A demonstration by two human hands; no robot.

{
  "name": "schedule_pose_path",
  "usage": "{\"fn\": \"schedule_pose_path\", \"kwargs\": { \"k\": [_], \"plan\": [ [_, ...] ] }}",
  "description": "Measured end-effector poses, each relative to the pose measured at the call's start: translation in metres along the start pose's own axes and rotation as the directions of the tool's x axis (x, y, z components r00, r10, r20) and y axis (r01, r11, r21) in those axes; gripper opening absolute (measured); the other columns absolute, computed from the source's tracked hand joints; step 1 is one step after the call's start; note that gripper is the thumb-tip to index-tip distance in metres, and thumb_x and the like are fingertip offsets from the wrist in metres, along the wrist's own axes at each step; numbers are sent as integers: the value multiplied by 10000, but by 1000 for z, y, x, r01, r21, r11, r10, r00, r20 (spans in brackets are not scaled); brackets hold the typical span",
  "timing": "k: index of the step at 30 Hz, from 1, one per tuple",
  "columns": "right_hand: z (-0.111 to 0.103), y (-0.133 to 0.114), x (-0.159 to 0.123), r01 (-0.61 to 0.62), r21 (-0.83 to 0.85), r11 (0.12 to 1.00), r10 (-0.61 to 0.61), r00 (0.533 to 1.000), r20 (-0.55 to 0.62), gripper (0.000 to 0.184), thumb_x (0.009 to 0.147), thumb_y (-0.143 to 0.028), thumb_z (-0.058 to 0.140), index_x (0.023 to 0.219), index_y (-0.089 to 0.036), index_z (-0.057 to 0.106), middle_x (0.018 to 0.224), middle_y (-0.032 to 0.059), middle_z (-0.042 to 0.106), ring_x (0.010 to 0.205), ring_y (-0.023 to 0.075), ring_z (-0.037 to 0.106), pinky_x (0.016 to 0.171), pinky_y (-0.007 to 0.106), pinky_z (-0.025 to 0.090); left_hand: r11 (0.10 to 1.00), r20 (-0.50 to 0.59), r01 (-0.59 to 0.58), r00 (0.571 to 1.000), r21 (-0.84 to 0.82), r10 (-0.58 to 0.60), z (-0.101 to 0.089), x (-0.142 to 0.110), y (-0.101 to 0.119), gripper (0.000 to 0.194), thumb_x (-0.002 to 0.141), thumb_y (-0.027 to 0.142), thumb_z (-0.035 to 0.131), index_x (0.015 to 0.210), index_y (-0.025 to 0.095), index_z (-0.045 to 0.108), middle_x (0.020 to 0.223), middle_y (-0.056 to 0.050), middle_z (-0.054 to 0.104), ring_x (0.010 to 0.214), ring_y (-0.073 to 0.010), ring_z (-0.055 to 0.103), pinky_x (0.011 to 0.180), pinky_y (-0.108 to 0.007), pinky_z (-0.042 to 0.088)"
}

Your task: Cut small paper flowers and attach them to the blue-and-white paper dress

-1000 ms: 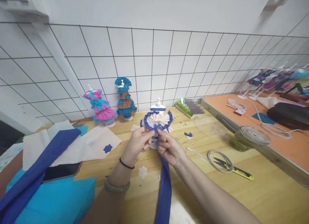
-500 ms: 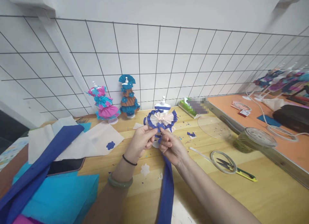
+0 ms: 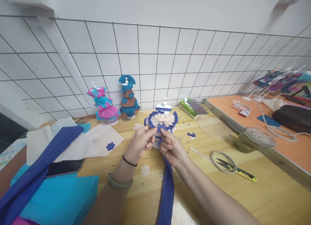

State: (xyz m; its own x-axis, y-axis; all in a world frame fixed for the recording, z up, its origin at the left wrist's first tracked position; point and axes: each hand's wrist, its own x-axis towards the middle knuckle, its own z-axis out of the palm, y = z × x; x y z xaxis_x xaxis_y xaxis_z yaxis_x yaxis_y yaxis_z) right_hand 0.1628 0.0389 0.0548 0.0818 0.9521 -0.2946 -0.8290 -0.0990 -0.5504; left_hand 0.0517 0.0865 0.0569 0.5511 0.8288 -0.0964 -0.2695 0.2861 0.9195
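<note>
At the middle of the table stands a small white dress-form mannequin (image 3: pixel 165 107), with a pleated cream paper fan (image 3: pixel 162 117) edged in dark blue across its front. Just in front of it, my left hand (image 3: pixel 141 141) and my right hand (image 3: pixel 173 148) pinch dark blue crepe paper between thumbs and fingers, fingertips almost meeting. A long blue crepe paper strip (image 3: pixel 167 192) trails from below my right hand to the bottom edge. My fingers partly hide the mannequin's lower part and the pinched paper. A white paper flower (image 3: pixel 145 170) lies below my left hand.
Two dressed mannequins, one pink and turquoise (image 3: pixel 107 111), one brown and teal (image 3: pixel 128 103), stand by the wall. Cream sheets (image 3: pixel 99 139), a phone (image 3: pixel 64 167) and turquoise paper (image 3: pixel 58 199) lie left. Yellow-handled snips (image 3: pixel 245 174), a tape roll (image 3: pixel 212 165) and a round container (image 3: pixel 255 139) lie right.
The view has shifted very slightly. Both hands keep their pinch on the blue crepe paper at nearly the same place.
</note>
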Motion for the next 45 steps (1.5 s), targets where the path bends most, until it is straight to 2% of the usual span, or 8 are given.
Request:
{"fn": "schedule_pose_path", "kwargs": {
  "k": [8, 16, 26, 36, 45],
  "plan": [
    [-1, -1, 3, -4, 22, 1000, 4, 1000, 9, 331, 605, -179, 716, 533, -171, 393, 311, -128, 404, 234, -18, 256, 283, 120, 181, 999, 30, 18, 999, -31, -17, -1, 0, 0, 254, 723, 347, 597, 654, 162, 438, 457, 76, 458, 269, 10, 274, 306, -144, 118],
    [1, 1, 2, 15, 40, 999, -15, 1000, 0, 322, 599, -189, 728, 544, -168, 411, 312, -132, 400, 234, -20, 260, 279, 112, 187, 997, 59, 11, 998, -78, -6, -3, 1, -2, 220, 740, 314, 590, 679, 158, 448, 465, 77, 459, 284, 12, 271, 319, -138, 140],
    [1, 3, 4, 34, 50, 998, -34, 999, 1, 306, 593, -174, 738, 555, -158, 435, 311, -130, 401, 245, -22, 262, 283, 103, 195, 998, 33, 9, 999, -70, -7, -5, 3, -4, 183, 723, 265, 603, 670, 149, 472, 455, 79, 459, 276, 18, 265, 310, -138, 130],
    [1, 3, 4, 56, 47, 997, -56, 998, -4, 296, 598, -151, 733, 555, -155, 440, 321, -127, 408, 252, -21, 261, 289, 108, 198, 997, 65, 40, 997, -65, -36, -8, 0, 3, 181, 699, 266, 624, 800, 148, 531, 454, 84, 459, 280, 22, 266, 314, -129, 126],
    [-2, 1, -2, 25, 62, 998, -25, 1000, 3, 343, 585, -194, 750, 534, -163, 412, 313, -130, 385, 253, -19, 243, 301, 126, 179, 996, 66, 23, 998, -81, -18, -11, 0, 4, 163, 715, 260, 610, 725, 145, 495, 461, 77, 453, 288, 19, 257, 304, -122, 127]
  ]
}}
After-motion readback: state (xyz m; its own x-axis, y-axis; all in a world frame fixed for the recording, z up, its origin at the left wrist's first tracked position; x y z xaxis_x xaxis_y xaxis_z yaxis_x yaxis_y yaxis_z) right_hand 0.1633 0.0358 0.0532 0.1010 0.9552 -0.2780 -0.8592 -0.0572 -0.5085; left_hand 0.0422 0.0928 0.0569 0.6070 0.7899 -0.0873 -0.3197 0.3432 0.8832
